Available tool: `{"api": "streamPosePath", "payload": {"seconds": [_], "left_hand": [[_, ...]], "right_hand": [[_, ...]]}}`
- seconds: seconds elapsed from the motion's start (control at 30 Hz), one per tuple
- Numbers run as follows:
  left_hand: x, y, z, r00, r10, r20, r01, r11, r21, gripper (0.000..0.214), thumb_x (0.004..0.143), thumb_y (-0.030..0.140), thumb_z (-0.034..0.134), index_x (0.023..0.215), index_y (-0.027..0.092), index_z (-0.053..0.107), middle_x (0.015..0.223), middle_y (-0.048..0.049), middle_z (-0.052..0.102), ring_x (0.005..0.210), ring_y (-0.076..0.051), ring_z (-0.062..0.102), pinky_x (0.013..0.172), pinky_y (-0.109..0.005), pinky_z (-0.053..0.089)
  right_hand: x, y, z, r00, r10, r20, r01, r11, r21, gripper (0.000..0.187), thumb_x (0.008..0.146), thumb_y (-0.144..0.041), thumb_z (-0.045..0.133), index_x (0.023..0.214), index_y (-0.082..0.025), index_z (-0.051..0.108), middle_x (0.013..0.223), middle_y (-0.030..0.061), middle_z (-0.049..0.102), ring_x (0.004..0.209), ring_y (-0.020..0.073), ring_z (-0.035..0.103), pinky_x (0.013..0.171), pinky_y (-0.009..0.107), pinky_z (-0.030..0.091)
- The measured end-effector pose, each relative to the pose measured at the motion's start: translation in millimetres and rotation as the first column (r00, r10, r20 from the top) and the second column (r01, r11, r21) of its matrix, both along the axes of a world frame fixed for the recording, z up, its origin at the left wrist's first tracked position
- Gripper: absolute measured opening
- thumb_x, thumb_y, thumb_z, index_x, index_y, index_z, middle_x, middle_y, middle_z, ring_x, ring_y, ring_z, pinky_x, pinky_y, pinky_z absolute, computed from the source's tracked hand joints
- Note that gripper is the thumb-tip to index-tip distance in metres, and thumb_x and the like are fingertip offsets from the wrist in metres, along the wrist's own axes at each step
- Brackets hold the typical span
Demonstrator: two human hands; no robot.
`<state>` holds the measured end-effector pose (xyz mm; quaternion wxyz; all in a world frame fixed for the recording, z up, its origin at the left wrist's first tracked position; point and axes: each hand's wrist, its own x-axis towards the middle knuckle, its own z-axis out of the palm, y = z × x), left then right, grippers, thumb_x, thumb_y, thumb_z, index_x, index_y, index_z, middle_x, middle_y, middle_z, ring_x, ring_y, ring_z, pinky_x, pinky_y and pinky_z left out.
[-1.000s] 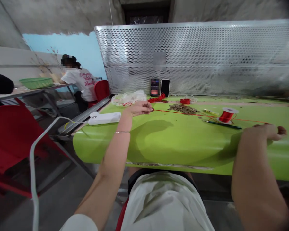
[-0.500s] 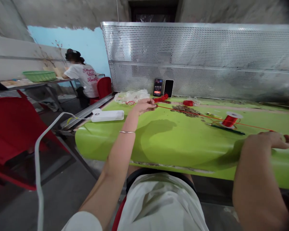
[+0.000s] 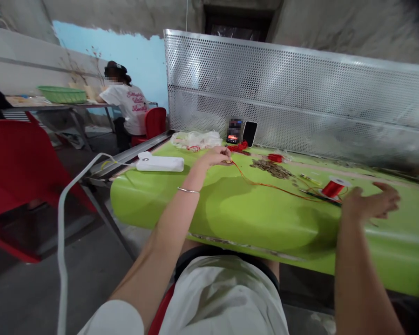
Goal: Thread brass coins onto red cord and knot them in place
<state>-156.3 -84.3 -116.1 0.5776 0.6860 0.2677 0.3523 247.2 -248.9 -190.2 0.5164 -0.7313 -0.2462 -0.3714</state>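
Note:
My left hand is pinched shut on the end of a red cord, above the green tabletop. From those fingers the cord droops in a slack curve and runs right across the table. My right hand is held over the right side, fingers apart, with nothing visible in it. Just left of it stands a spool of red thread. A dark pen-like stick lies in front of the spool, partly behind the cord. A heap of brown coins lies between my hands, farther back.
Two phones lean on the perforated metal screen. Red cord bundles and a clear plastic bag lie at the back. A white device with a cable sits left. Another person sits at a far table.
The cord was stretched taut between both hands; now it hangs slack from my left hand. My right hand has let go, opened and moved slightly left. The view has tilted a little.

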Motion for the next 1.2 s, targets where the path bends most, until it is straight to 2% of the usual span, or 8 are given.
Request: {"api": "streamPosePath", "payload": {"seconds": [0.07, 0.13, 0.23, 0.37, 0.5, 0.73, 1.07, 1.2], "left_hand": [[0, -3, 1.2, 1.0, 0.018, 0.008, -0.018, 1.0, 0.007, 0.023, 0.072, -0.008, 0.057, 0.067, 0.013, 0.05, 0.064, 0.0043, 0.051, 0.069, -0.008, 0.059, 0.093, -0.04, 0.05], [-1, -6, 2.0, 1.0, 0.027, 0.005, -0.027, 0.999, 0.018, 0.022, 0.073, -0.008, 0.056, 0.067, 0.012, 0.05, 0.064, 0.0041, 0.051, 0.068, -0.007, 0.058, 0.092, -0.039, 0.051], [0, -8, 1.7, 0.999, 0.028, 0.019, -0.029, 0.999, 0.043, 0.021, 0.072, -0.008, 0.055, 0.067, 0.012, 0.051, 0.066, 0.0041, 0.051, 0.068, -0.006, 0.058, 0.092, -0.038, 0.051], [0, -5, 0.0, 0.998, 0.069, 0.005, -0.069, 0.995, 0.077, 0.018, 0.07, -0.005, 0.058, 0.069, 0.012, 0.053, 0.067, 0.0038, 0.053, 0.068, -0.006, 0.058, 0.087, -0.035, 0.053], [4, -4, -1.5, 0.995, 0.09, -0.038, -0.086, 0.991, 0.101, 0.016, 0.069, -0.004, 0.059, 0.068, 0.012, 0.054, 0.066, 0.003, 0.055, 0.066, -0.007, 0.058, 0.084, -0.034, 0.053], [13, -6, -5.3, 0.995, 0.049, -0.087, -0.031, 0.98, 0.194, 0.012, 0.07, 0.003, 0.066, 0.072, 0.012, 0.059, 0.07, 0.0008, 0.06, 0.068, -0.009, 0.058, 0.083, -0.034, 0.052], [12, -8, -3.9, 0.995, 0.093, -0.029, -0.094, 0.995, -0.014, 0.015, 0.087, 0.028, 0.061, 0.089, 0.014, 0.065, 0.091, -0.0089, 0.071, 0.078, -0.014, 0.066, 0.082, -0.033, 0.052], [12, -12, -3.3, 0.993, -0.043, -0.111, 0.026, 0.988, -0.155, 0.024, 0.087, 0.037, 0.06, 0.083, 0.014, 0.067, 0.082, -0.0086, 0.071, 0.072, -0.015, 0.066, 0.079, -0.034, 0.053]], "right_hand": [[-44, 19, 14.3, 0.94, 0.334, -0.071, -0.337, 0.94, -0.046, 0.024, 0.086, -0.033, 0.049, 0.104, -0.019, 0.058, 0.104, 0.026, 0.064, 0.099, 0.0319, 0.063, 0.081, 0.053, 0.046], [-95, 43, 28.4, 0.679, 0.713, -0.176, -0.734, 0.647, -0.208, 0.023, 0.086, -0.038, 0.05, 0.096, -0.019, 0.059, 0.095, 0.0175, 0.068, 0.09, 0.0263, 0.066, 0.083, 0.046, 0.05], [-173, 74, 43.3, 0.439, 0.867, -0.237, -0.869, 0.343, -0.356, 0.026, 0.085, -0.044, 0.055, 0.094, -0.021, 0.062, 0.098, 0.011, 0.07, 0.09, 0.0232, 0.067, 0.088, 0.042, 0.05], [-241, 91, 50.0, 0.336, 0.87, -0.362, -0.884, 0.159, -0.439, 0.025, 0.089, -0.043, 0.052, 0.096, -0.02, 0.06, 0.09, 0.0072, 0.071, 0.079, 0.0185, 0.067, 0.079, 0.034, 0.051], [-253, 97, 46.8, 0.452, 0.791, -0.413, -0.848, 0.236, -0.475, 0.017, 0.09, -0.031, 0.05, 0.096, -0.019, 0.061, 0.063, 0.0006, 0.063, 0.056, 0.0163, 0.059, 0.063, 0.029, 0.046], [-238, 101, 41.4, 0.574, 0.749, -0.329, -0.79, 0.403, -0.461, 0.019, 0.084, -0.034, 0.059, 0.086, -0.019, 0.071, 0.083, 0.0084, 0.071, 0.076, 0.0224, 0.065, 0.07, 0.032, 0.047], [-236, 91, 46.0, 0.531, 0.801, -0.277, -0.839, 0.451, -0.304, 0.02, 0.084, -0.033, 0.059, 0.086, -0.018, 0.072, 0.078, 0.0077, 0.071, 0.07, 0.0209, 0.065, 0.069, 0.032, 0.048], [-238, 88, 48.7, 0.556, 0.785, -0.273, -0.814, 0.449, -0.368, 0.02, 0.084, -0.032, 0.059, 0.09, -0.018, 0.072, 0.075, 0.0073, 0.07, 0.072, 0.0214, 0.065, 0.07, 0.032, 0.049]]}}
